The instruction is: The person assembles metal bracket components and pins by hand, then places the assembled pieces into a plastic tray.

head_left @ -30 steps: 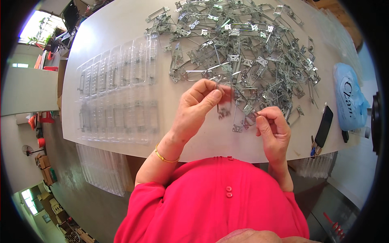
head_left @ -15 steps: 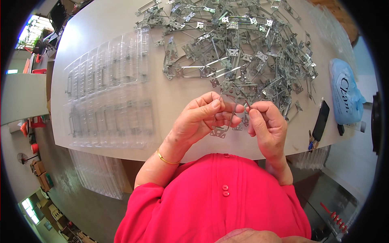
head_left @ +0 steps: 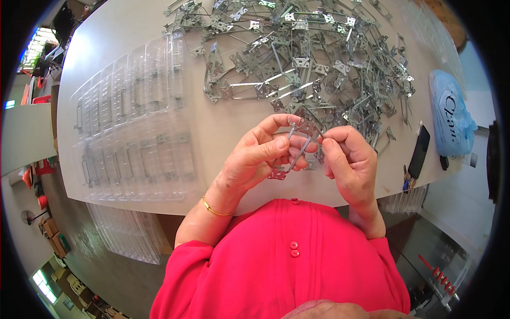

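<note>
In front of my red top, a thin grey metal bracket (head_left: pixel 300 153) with rod-like arms and punched plate ends is held up between my hands. My left hand (head_left: pixel 254 151) closes on its left side, thumb and fingers on the rods. The thumb and index finger of my right hand (head_left: pixel 348 164) pinch the bracket's right end; the exact grip point is partly hidden by the fingertips. Just beyond my fingers spreads a large loose heap of similar metal brackets (head_left: pixel 291 78).
Clear plastic trays (head_left: pixel 178 101) with metal brackets in their slots lie on the table (head_left: pixel 223 119) at left. At right are a blue plastic bag (head_left: pixel 451 117), a black phone (head_left: pixel 419 152) and keys (head_left: pixel 408 182). More clear trays (head_left: pixel 125 228) stand below the table's left edge.
The bracket has turned between my fingers, so its upper plate and slanted rod now show more plainly. My hands stay close together. The whole view has shifted slightly.
</note>
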The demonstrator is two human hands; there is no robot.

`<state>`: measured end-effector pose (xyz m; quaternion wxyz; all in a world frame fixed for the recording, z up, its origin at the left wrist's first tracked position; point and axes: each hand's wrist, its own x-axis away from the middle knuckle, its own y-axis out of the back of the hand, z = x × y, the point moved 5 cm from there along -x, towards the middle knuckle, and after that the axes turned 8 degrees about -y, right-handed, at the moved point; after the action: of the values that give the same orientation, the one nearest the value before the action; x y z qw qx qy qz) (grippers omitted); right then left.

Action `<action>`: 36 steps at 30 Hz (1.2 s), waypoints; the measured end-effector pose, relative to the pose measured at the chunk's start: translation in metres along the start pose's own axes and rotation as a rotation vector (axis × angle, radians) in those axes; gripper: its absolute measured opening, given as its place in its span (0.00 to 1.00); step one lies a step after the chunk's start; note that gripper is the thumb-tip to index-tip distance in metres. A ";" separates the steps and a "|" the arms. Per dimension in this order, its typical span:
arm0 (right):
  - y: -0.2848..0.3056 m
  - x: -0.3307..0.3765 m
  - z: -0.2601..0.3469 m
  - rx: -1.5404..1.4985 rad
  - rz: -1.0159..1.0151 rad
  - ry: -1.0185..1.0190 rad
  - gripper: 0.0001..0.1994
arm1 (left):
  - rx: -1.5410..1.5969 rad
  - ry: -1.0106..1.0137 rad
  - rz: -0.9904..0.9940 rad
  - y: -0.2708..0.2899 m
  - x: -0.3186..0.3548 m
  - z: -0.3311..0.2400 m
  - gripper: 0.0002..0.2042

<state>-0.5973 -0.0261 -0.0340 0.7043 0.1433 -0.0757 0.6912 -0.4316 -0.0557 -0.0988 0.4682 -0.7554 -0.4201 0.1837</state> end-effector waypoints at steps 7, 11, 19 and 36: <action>0.008 0.000 -0.002 0.133 0.024 -0.054 0.02 | -0.200 -0.065 0.047 0.003 0.002 0.000 0.25; 0.008 0.001 0.004 0.153 0.042 -0.124 0.06 | -0.411 -0.032 0.008 -0.008 0.007 -0.005 0.27; 0.011 -0.004 -0.013 -0.205 0.245 -0.288 0.12 | -0.555 -0.025 -0.021 -0.008 0.009 -0.007 0.30; 0.021 -0.013 -0.017 0.013 0.150 -0.268 0.07 | -0.609 0.107 0.260 -0.010 0.011 0.004 0.25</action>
<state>-0.6206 -0.0335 -0.0523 0.6335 0.2327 -0.1751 0.7168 -0.4325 -0.0431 -0.0907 0.2149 -0.9164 -0.3308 0.0681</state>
